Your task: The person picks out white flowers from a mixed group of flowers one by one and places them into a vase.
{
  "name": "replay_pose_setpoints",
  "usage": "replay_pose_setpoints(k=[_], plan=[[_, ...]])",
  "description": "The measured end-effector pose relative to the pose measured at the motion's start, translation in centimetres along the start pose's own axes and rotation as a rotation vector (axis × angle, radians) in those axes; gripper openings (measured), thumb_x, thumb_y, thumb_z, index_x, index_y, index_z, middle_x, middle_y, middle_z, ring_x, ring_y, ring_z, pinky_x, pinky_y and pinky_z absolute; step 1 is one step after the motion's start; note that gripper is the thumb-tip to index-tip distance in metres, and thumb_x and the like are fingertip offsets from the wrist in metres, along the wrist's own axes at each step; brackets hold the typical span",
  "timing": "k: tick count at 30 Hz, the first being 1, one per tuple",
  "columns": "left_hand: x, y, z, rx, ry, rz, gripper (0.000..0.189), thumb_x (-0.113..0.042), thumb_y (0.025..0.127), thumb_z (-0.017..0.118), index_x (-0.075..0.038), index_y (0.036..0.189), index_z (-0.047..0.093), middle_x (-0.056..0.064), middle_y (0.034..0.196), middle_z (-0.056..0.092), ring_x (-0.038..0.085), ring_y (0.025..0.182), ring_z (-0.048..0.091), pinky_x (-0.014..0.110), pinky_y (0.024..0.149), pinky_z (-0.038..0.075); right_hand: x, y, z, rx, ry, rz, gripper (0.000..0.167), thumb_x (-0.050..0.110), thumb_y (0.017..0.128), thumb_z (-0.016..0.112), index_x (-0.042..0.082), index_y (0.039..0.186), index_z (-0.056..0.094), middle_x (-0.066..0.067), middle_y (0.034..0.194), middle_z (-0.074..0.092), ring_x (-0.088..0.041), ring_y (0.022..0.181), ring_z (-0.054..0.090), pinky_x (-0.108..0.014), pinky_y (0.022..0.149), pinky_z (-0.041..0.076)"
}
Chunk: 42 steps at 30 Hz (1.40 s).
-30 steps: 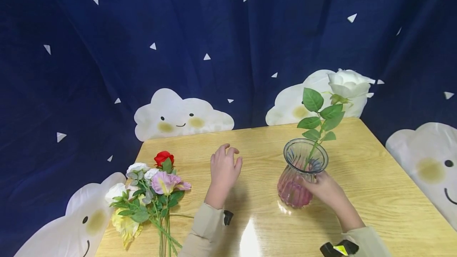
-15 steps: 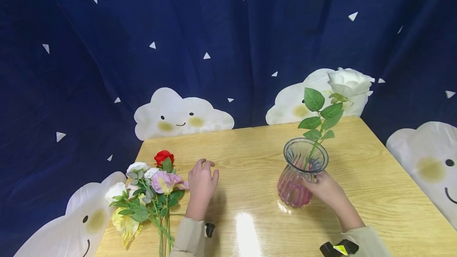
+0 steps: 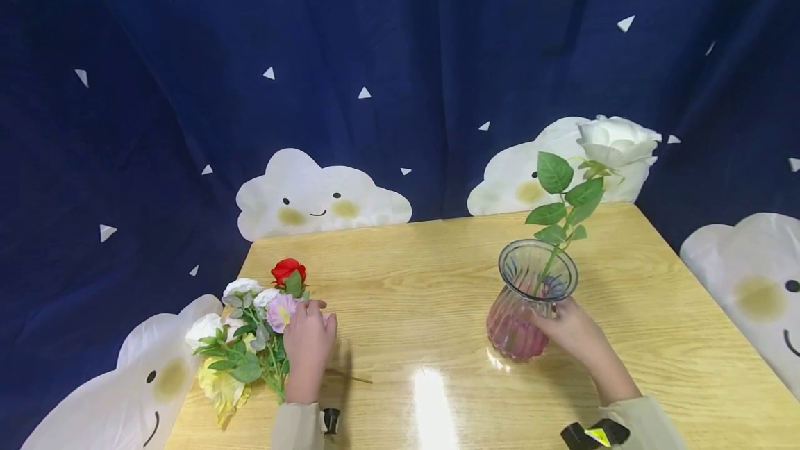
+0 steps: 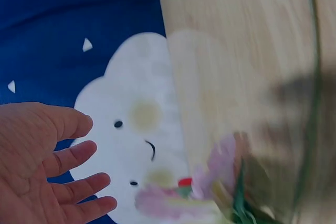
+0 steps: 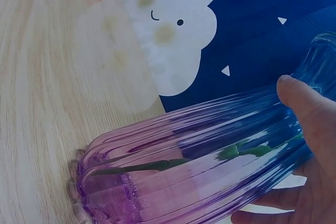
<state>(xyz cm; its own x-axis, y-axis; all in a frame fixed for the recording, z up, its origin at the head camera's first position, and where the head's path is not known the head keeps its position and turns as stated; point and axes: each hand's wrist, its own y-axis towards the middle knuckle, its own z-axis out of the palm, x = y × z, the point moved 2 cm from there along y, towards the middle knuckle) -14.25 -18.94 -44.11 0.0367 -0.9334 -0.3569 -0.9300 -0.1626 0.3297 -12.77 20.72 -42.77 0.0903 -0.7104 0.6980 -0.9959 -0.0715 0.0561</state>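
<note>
My right hand (image 3: 576,331) grips the neck of a ribbed glass vase (image 3: 517,328), pink at the base and bluish at the rim. One white rose (image 3: 617,141) leans out of it to the right, its green stem (image 5: 157,165) visible through the glass in the right wrist view. My left hand (image 3: 308,340) is over the flower pile, overlapping a pink-purple flower (image 3: 281,311) in the head view. Its fingers (image 4: 79,153) are spread and relaxed in the left wrist view, with nothing between them. The pink flower's stems are partly hidden behind this hand.
Around the left hand lie a red rose (image 3: 288,271), several white flowers (image 3: 205,330) and a yellow flower (image 3: 220,389) on the wooden table (image 3: 412,276). A loose stem (image 3: 353,376) points right. A dark blue curtain (image 3: 350,19) with cloud prints hangs behind.
My left hand has moved left and nearer the body, from the table's middle to the flower pile. The right hand keeps its hold on the vase.
</note>
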Motion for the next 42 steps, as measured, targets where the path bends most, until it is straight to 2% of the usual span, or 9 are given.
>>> replay_pose_setpoints(k=[7, 11, 15, 23, 30, 33, 38, 42], plan=[[2.3, -1.1, -0.8, 0.021, 0.020, -0.073, 0.027, -0.017, 0.083, 0.059, 0.003, 0.100, 0.057, 0.022, 0.101, 0.054, 0.039, 0.087, 0.054, 0.052, 0.069, 0.043, -0.1, 0.1, 0.1, 0.011, 0.008, 0.005, 0.068, 0.041, 0.085, 0.057, -0.001, 0.133, 0.034, -0.033, 0.124, 0.041, -0.053, 0.110, 0.039, -0.062, 0.085, 0.033], [3.3, -1.7, -1.4, 0.062, 0.032, -0.109, 0.034, -0.018, 0.084, 0.059, 0.007, 0.107, 0.052, 0.024, 0.101, 0.052, 0.041, 0.086, 0.053, 0.052, 0.064, 0.044, -0.1, 0.1, 0.1, 0.017, -0.011, 0.011, 0.068, 0.043, 0.085, 0.055, -0.001, 0.133, 0.034, -0.034, 0.125, 0.040, -0.053, 0.110, 0.038, -0.063, 0.084, 0.033], [4.3, -2.2, -1.7, 0.094, 0.036, -0.172, 0.036, -0.019, 0.084, 0.058, 0.006, 0.109, 0.049, 0.026, 0.103, 0.051, 0.042, 0.090, 0.052, 0.054, 0.065, 0.043, 0.0, 0.1, 0.0, 0.024, -0.018, 0.023, 0.070, 0.043, 0.085, 0.055, -0.001, 0.134, 0.031, -0.034, 0.126, 0.039, -0.053, 0.111, 0.038, -0.062, 0.085, 0.033], [6.0, -3.0, -1.7, 0.075, 0.037, -0.238, 0.035, -0.017, 0.082, 0.058, 0.007, 0.107, 0.050, 0.026, 0.102, 0.049, 0.044, 0.086, 0.052, 0.055, 0.064, 0.043, 0.2, -0.1, -0.1, 0.029, -0.016, 0.033, 0.072, 0.042, 0.084, 0.057, -0.005, 0.133, 0.030, -0.035, 0.125, 0.038, -0.053, 0.110, 0.039, -0.060, 0.085, 0.034], [7.0, -3.6, -1.7, 0.053, 0.043, -0.253, 0.032, -0.013, 0.082, 0.056, 0.011, 0.101, 0.050, 0.029, 0.095, 0.050, 0.044, 0.083, 0.052, 0.054, 0.065, 0.043, -0.1, 0.2, 0.0, 0.019, 0.005, 0.007, 0.070, 0.042, 0.085, 0.056, -0.002, 0.133, 0.032, -0.034, 0.127, 0.038, -0.052, 0.112, 0.037, -0.062, 0.086, 0.032], [7.5, -4.0, -1.5, 0.075, 0.042, -0.273, 0.032, -0.012, 0.083, 0.053, 0.014, 0.101, 0.050, 0.030, 0.094, 0.049, 0.044, 0.084, 0.051, 0.054, 0.066, 0.044, -0.1, 0.2, 0.0, 0.022, 0.012, 0.004, 0.069, 0.042, 0.085, 0.056, -0.001, 0.134, 0.032, -0.034, 0.127, 0.037, -0.052, 0.113, 0.036, -0.062, 0.087, 0.031], [8.4, -4.2, -1.0, 0.176, 0.041, -0.324, 0.038, -0.015, 0.085, 0.051, 0.016, 0.107, 0.046, 0.032, 0.100, 0.048, 0.046, 0.091, 0.050, 0.056, 0.066, 0.044, -0.1, 0.2, 0.0, 0.026, 0.016, 0.008, 0.070, 0.042, 0.085, 0.056, -0.001, 0.134, 0.030, -0.034, 0.128, 0.036, -0.052, 0.114, 0.035, -0.062, 0.088, 0.031], [9.0, -4.3, -0.5, 0.251, 0.048, -0.353, 0.039, -0.016, 0.085, 0.051, 0.015, 0.108, 0.045, 0.031, 0.100, 0.048, 0.047, 0.089, 0.050, 0.057, 0.064, 0.044, -0.2, 0.2, 0.1, 0.025, 0.020, 0.008, 0.070, 0.041, 0.085, 0.056, -0.001, 0.134, 0.031, -0.034, 0.128, 0.036, -0.052, 0.114, 0.035, -0.062, 0.088, 0.031]])
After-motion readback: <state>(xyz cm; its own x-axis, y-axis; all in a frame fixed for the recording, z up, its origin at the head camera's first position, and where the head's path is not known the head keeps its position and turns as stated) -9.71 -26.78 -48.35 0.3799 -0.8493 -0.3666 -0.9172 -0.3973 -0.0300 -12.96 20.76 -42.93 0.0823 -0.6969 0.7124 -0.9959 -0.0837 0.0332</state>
